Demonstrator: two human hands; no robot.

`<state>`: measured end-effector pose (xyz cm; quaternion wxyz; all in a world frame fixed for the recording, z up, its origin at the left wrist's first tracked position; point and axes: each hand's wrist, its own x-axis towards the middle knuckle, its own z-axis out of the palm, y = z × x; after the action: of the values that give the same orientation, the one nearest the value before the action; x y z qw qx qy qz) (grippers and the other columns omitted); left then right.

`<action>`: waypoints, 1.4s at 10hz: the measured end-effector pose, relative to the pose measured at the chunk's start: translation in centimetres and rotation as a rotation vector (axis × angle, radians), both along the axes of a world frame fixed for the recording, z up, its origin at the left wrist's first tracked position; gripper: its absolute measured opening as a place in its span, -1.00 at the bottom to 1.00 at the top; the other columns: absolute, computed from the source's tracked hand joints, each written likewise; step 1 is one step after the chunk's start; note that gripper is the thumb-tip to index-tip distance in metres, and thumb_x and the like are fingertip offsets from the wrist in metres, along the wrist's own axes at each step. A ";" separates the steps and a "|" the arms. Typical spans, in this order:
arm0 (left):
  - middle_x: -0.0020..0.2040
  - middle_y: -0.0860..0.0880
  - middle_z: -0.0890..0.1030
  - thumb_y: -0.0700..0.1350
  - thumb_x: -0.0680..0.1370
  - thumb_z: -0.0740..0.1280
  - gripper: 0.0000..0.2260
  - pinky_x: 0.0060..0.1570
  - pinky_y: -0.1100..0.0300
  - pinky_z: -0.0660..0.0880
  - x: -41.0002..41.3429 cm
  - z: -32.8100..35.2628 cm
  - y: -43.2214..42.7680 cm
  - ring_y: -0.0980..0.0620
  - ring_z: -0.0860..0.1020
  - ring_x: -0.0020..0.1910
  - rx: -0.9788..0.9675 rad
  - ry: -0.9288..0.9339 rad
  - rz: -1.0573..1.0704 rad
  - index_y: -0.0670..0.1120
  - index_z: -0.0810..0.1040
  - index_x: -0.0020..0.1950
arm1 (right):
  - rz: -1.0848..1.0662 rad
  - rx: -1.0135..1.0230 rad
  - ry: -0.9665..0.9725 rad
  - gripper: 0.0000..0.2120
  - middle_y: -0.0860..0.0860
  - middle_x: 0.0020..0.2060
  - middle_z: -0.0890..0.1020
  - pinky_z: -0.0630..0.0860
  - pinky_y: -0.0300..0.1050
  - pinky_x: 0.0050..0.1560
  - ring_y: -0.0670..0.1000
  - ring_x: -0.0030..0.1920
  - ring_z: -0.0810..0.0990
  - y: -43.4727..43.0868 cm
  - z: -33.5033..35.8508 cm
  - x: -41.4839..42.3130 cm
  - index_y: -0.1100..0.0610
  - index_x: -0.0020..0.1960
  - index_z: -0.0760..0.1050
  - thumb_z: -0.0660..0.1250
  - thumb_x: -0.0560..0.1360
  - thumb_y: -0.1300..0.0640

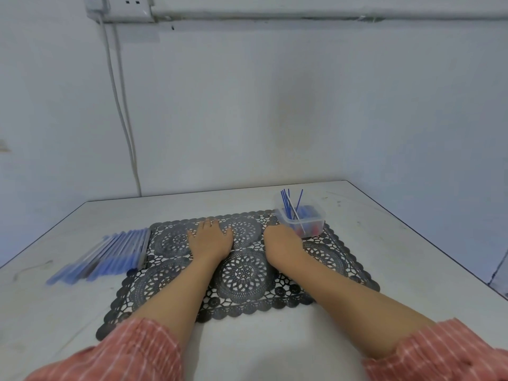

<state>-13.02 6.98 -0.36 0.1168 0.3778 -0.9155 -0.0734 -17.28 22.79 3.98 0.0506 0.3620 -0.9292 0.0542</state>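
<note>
A pale blue-grey wall (pixel 275 105) fills the upper half of the view, and below it a white table (pixel 384 243) runs out to a corner at the far right. In the middle of the table lies a black lace-pattern mat (pixel 244 273), flat, with its long side across the person and its scalloped edge slightly skewed to the table's edge. Two bare forearms reach forward over the mat from red striped sleeves (pixel 137 353) at the bottom of the view. To the left of the mat, touching its far left edge, a row of blue pens (pixel 110 254) lies side by side on the table, somewhat blurred. On the mat's far right corner stands a clear plastic container (pixel 310 224), upright and open at the top. The left hand (pixel 210 235) lies palm down on the far middle of the mat, fingers straight and a little apart, pressing the lace flat. The right hand (pixel 280 237) rests on the mat just beside the container's near left corner; its fingers are hidden behind the back of the hand, so I cannot tell whether they are curled or touch the container. Thin blue refills (pixel 286 200) stand slanted in the container, their ends rising above its rim, with one white stick leaning among them. A white cable (pixel 121 105) hangs down the wall from a socket (pixel 132 6) at the top left.
</note>
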 end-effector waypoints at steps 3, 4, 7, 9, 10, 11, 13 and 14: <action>0.52 -0.07 0.15 0.17 0.59 -0.01 -0.46 0.42 -0.12 -0.03 -0.1 0.0 0.0 -0.05 0.09 0.49 0.002 0.032 0.008 -0.08 0.17 0.51 | -0.050 0.118 -0.098 -0.48 0.28 0.28 0.34 0.38 0.07 0.19 0.25 0.24 0.36 -0.6 -1.1 -0.2 0.39 0.41 0.15 0.20 0.52 0.24; 0.51 -0.07 0.16 0.17 0.59 -0.01 -0.45 0.42 -0.13 -0.02 -0.1 0.0 0.0 -0.05 0.10 0.49 -0.006 0.024 0.010 -0.08 0.18 0.50 | -0.101 0.085 -0.151 -0.31 0.31 0.36 0.21 0.28 0.09 0.29 0.27 0.33 0.25 -0.6 -1.4 0.1 0.40 0.46 -0.14 0.19 0.53 0.20; 0.51 -0.07 0.17 0.17 0.59 0.00 -0.46 0.43 -0.13 0.01 -0.1 0.0 -0.1 -0.06 0.11 0.49 -0.007 0.023 0.007 -0.08 0.19 0.50 | -0.033 0.091 -0.016 -0.60 0.28 0.25 0.30 0.37 0.03 0.21 0.25 0.24 0.34 -0.5 -1.9 0.9 0.38 0.32 0.19 0.17 0.52 0.30; 0.50 -0.08 0.19 0.16 0.59 0.00 -0.46 0.42 -0.13 0.02 -0.1 -0.1 -0.1 -0.06 0.13 0.48 -0.011 0.029 0.001 -0.09 0.21 0.49 | -0.010 0.077 0.006 -0.56 0.31 0.22 0.34 0.38 0.02 0.18 0.25 0.22 0.36 -1.0 -2.7 0.1 0.41 0.33 0.17 0.17 0.51 0.28; 0.50 -0.08 0.19 0.16 0.59 -0.01 -0.46 0.42 -0.13 0.02 -0.1 -0.1 -0.1 -0.06 0.13 0.48 -0.015 0.026 0.002 -0.09 0.21 0.49 | 0.000 0.118 0.022 -0.58 0.31 0.19 0.37 0.39 0.04 0.14 0.26 0.18 0.37 -1.4 -3.1 -0.3 0.41 0.30 0.22 0.17 0.49 0.27; 0.50 -0.08 0.19 0.16 0.59 -0.01 -0.46 0.42 -0.14 0.02 -0.1 -0.1 -0.1 -0.06 0.14 0.48 -0.019 0.029 0.000 -0.09 0.21 0.49 | 0.005 0.142 0.017 -0.57 0.31 0.16 0.39 0.40 0.05 0.12 0.26 0.16 0.39 -1.3 -3.0 -0.5 0.42 0.29 0.25 0.20 0.49 0.23; 0.51 -0.08 0.18 0.17 0.60 -0.01 -0.46 0.42 -0.13 0.01 -0.1 -0.1 0.0 -0.06 0.12 0.48 -0.009 0.026 0.001 -0.09 0.20 0.50 | 0.043 0.113 -0.124 -0.57 0.25 0.26 0.33 0.35 0.02 0.22 0.21 0.25 0.33 -0.5 -0.3 -0.1 0.38 0.35 0.20 0.19 0.54 0.24; 0.50 -0.08 0.18 0.17 0.60 -0.01 -0.46 0.43 -0.13 0.02 0.0 0.0 0.0 -0.06 0.13 0.48 -0.016 0.019 0.001 -0.09 0.19 0.50 | 0.117 0.031 -0.278 -0.68 0.21 0.23 0.41 0.41 -0.09 0.06 0.15 0.20 0.43 -0.1 2.0 0.6 0.35 0.30 0.30 0.13 0.56 0.29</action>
<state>-13.04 6.95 -0.36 0.1286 0.3766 -0.9148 -0.0696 -16.71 22.66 5.96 -0.0876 0.4052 -0.9053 0.0926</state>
